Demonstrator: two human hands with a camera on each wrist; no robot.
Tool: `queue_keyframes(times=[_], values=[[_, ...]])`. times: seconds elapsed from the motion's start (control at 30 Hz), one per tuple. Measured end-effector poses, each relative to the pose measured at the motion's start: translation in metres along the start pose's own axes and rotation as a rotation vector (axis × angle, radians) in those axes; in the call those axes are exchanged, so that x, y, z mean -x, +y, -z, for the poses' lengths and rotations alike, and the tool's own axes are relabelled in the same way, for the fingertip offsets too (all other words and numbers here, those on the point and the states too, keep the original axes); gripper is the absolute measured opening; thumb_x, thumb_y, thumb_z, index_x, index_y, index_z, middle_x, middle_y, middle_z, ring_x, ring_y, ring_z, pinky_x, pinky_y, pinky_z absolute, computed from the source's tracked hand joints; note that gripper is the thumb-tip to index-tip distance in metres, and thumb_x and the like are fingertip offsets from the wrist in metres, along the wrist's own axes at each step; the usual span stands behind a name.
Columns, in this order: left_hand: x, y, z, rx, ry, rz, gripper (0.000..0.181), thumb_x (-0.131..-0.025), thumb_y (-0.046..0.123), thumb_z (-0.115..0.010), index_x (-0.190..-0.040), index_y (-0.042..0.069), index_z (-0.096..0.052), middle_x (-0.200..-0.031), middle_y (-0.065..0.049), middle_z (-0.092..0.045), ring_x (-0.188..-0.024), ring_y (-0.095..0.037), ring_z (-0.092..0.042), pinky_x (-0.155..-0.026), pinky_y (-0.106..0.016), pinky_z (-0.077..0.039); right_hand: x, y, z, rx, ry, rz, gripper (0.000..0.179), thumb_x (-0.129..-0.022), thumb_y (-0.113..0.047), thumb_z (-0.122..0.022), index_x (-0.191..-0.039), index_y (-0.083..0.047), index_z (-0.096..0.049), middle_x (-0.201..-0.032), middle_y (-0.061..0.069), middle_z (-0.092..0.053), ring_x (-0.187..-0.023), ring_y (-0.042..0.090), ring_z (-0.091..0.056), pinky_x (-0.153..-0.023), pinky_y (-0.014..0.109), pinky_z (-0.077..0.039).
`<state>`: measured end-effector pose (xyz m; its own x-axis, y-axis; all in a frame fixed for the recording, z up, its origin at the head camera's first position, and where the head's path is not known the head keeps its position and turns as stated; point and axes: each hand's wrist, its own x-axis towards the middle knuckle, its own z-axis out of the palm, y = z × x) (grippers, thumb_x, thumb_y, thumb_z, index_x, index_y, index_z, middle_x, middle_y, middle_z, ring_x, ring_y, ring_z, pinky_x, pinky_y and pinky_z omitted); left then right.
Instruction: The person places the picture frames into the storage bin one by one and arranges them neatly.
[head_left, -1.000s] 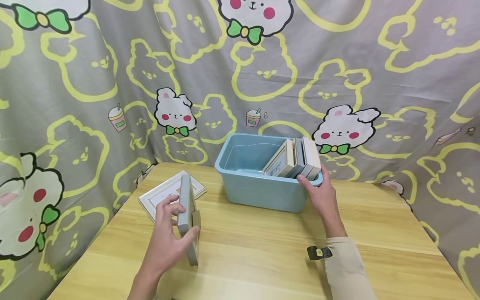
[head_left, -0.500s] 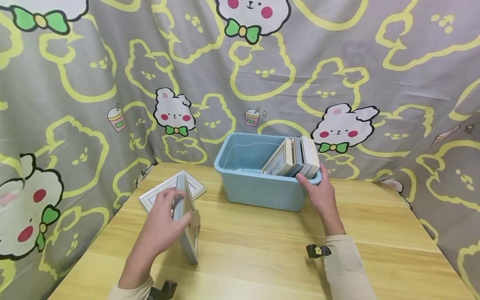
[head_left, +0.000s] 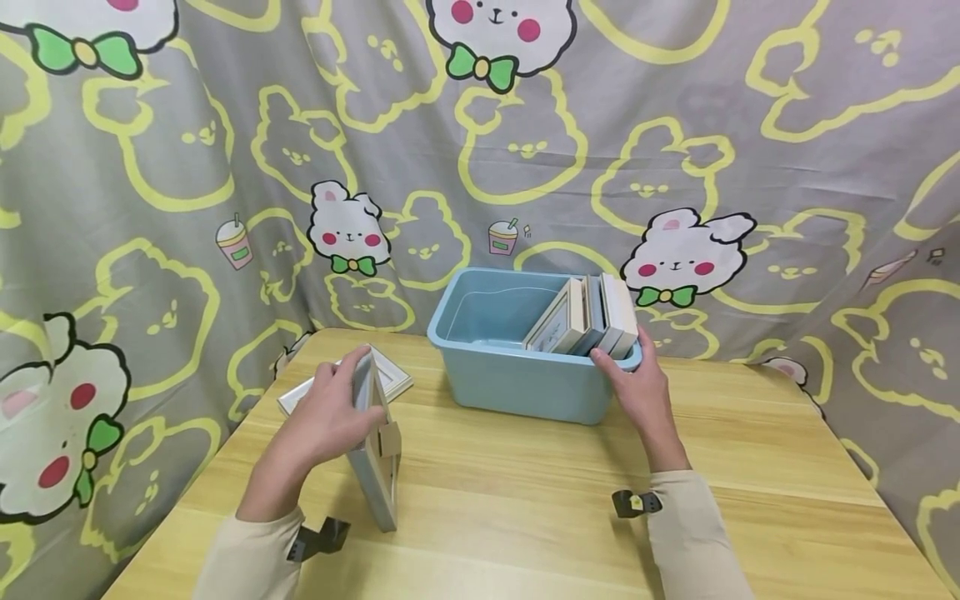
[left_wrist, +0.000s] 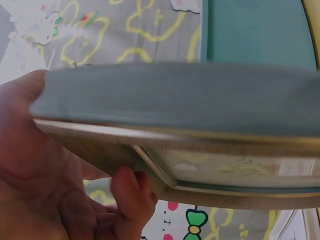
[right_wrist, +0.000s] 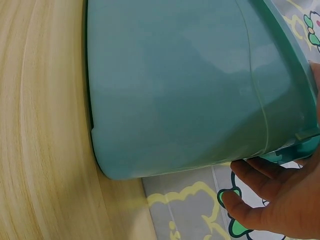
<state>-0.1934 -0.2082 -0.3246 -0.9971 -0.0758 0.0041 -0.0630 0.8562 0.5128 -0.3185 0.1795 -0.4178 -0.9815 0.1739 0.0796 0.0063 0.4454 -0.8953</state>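
My left hand (head_left: pixel 330 417) grips a grey picture frame (head_left: pixel 372 475) standing on edge, fingers over its upper edge and thumb on the back side by the brown stand. In the left wrist view, the frame's blue-grey side (left_wrist: pixel 175 97) crosses the picture, its left end within the hand (left_wrist: pixel 45 175). My right hand (head_left: pixel 641 396) holds the right end of a blue plastic bin (head_left: pixel 525 383) at the rim. The right wrist view shows fingers curled by that rim. Several picture frames (head_left: pixel 562 321) lean together in the bin's right half. Behind the left hand lies a white picture frame (head_left: pixel 396 377), partly hidden.
The bin stands towards the back of a wooden table (head_left: pixel 495 500). A grey curtain (head_left: pixel 420 150) with cartoon bears and rabbits hangs behind and at both sides. Black wrist devices (head_left: pixel 318 540) sit at both cuffs.
My left hand has shifted forward and up along the frame, covering its upper edge and more of the white frame. The grey frame leans slightly more. My right hand stays on the bin.
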Motion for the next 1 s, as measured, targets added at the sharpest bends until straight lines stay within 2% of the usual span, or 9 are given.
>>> queue_keyframes(times=[0.17,0.4,0.67,0.83,1.0], values=[[-0.009,0.0,0.001,-0.04,-0.049,0.01,0.092,-0.078,0.025,-0.064,-0.155,0.014,-0.014,-0.133,-0.03,-0.036,-0.097,-0.035,-0.055,-0.069,-0.04,-0.05,0.0,0.002,0.001,0.005,0.002,0.008,0.101,-0.078,-0.072,-0.06,-0.155,-0.039,-0.004,-0.16,0.011,-0.027,-0.144,0.037,-0.03,-0.112,0.061,-0.028],[-0.016,0.003,0.001,-0.055,-0.062,0.001,0.093,-0.076,0.022,-0.068,-0.154,0.008,-0.018,-0.132,-0.03,-0.038,-0.1,-0.037,-0.055,-0.071,-0.041,-0.052,-0.001,0.001,0.003,0.007,0.004,0.008,0.102,-0.078,-0.072,-0.06,-0.155,-0.038,-0.003,-0.16,0.011,-0.026,-0.144,0.037,-0.03,-0.112,0.061,-0.028],[-0.019,0.004,-0.001,-0.036,-0.062,-0.024,0.086,-0.075,0.02,-0.07,-0.15,0.016,-0.028,-0.126,-0.024,-0.043,-0.103,-0.037,-0.053,-0.065,-0.038,-0.052,-0.002,0.001,0.002,-0.001,0.004,0.005,0.103,-0.077,-0.072,-0.061,-0.155,-0.038,-0.004,-0.16,0.011,-0.027,-0.144,0.036,-0.03,-0.112,0.06,-0.028],[-0.018,0.008,-0.003,-0.018,-0.063,-0.047,0.081,-0.075,0.018,-0.071,-0.147,0.021,-0.033,-0.124,-0.021,-0.044,-0.102,-0.036,-0.053,-0.056,-0.033,-0.052,-0.002,0.002,0.002,-0.012,0.0,0.003,0.102,-0.077,-0.072,-0.061,-0.155,-0.039,-0.004,-0.16,0.01,-0.027,-0.144,0.036,-0.03,-0.113,0.06,-0.028],[-0.02,0.012,-0.005,-0.058,-0.04,-0.087,0.077,-0.075,0.017,-0.071,-0.144,0.021,-0.04,-0.123,-0.02,-0.047,-0.103,-0.035,-0.053,-0.058,-0.035,-0.052,-0.002,0.002,0.001,-0.017,-0.003,0.003,0.102,-0.077,-0.073,-0.061,-0.155,-0.039,-0.004,-0.159,0.01,-0.028,-0.144,0.036,-0.031,-0.112,0.06,-0.028]])
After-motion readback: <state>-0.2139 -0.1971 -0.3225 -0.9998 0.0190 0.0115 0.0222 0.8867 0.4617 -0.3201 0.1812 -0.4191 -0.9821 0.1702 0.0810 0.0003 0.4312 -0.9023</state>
